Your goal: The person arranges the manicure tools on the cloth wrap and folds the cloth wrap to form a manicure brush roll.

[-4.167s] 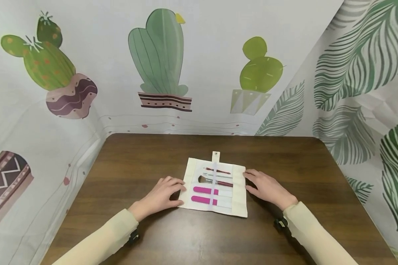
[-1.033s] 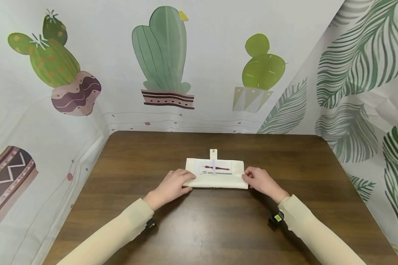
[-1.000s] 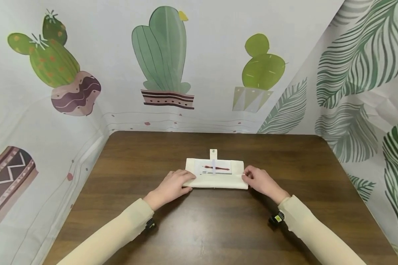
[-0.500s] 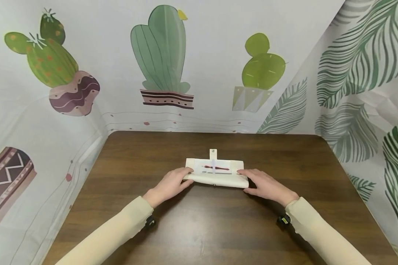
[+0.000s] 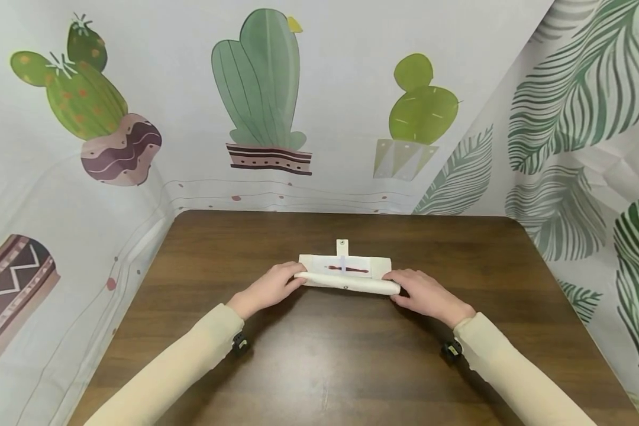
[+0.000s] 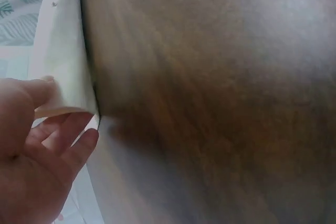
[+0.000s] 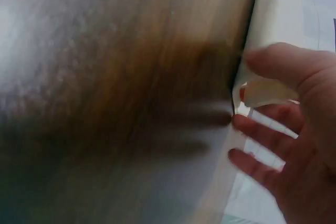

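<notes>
A cream fabric brush roll (image 5: pixel 319 280) lies on the table, its near part rolled into a tube. Beyond the tube, a thin dark-red brush (image 5: pixel 348 269) stays visible under a pale elastic band. A strap with a snap (image 5: pixel 342 244) sticks out from the far edge, and a snap stud sits on the tube. My left hand (image 5: pixel 268 288) grips the tube's left end, thumb on the near side in the left wrist view (image 6: pixel 31 145). At the other end, my right hand (image 5: pixel 430 297) holds the tube between thumb and fingers. The remaining tools are hidden inside.
The brown wooden table (image 5: pixel 319 355) reaches to a wall hanging (image 5: pixel 346 118) with cactus and leaf prints at the back and sides. A dark wrist camera (image 5: pixel 239 342) is worn under the left sleeve, another under the right sleeve.
Lying flat at first, the case has been rolled from its near edge away from me, covering the pink-handled tools, large brush and then the silvery tool. Both hands moved forward with it.
</notes>
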`<state>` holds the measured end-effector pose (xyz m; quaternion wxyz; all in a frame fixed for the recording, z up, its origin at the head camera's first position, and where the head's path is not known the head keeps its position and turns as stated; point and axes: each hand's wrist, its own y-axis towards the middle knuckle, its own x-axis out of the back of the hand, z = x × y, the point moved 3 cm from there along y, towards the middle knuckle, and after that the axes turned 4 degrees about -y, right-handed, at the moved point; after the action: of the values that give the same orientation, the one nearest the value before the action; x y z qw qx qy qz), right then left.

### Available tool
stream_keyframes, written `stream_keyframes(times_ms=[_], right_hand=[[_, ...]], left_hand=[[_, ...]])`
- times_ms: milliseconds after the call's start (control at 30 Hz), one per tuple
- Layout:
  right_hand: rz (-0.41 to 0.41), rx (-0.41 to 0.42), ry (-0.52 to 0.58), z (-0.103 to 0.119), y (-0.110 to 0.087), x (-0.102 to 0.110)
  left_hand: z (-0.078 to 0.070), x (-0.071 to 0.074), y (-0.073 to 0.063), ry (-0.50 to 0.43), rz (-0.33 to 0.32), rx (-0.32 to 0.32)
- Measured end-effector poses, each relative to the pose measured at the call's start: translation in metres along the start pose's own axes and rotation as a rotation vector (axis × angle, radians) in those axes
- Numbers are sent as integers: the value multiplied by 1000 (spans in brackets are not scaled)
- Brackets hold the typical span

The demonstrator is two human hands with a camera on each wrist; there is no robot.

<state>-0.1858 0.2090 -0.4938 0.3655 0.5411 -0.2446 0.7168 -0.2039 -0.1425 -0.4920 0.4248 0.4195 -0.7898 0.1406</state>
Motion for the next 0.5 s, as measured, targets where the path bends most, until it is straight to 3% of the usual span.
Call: stream_keyframes(times_ms=[200, 500], right_hand=[[-5, -46, 239, -7, -2, 2], [-17, -130, 409, -12, 9, 1]], left_hand=[[0, 2, -3, -85, 56, 55], [4, -1, -3, -82, -4, 111]])
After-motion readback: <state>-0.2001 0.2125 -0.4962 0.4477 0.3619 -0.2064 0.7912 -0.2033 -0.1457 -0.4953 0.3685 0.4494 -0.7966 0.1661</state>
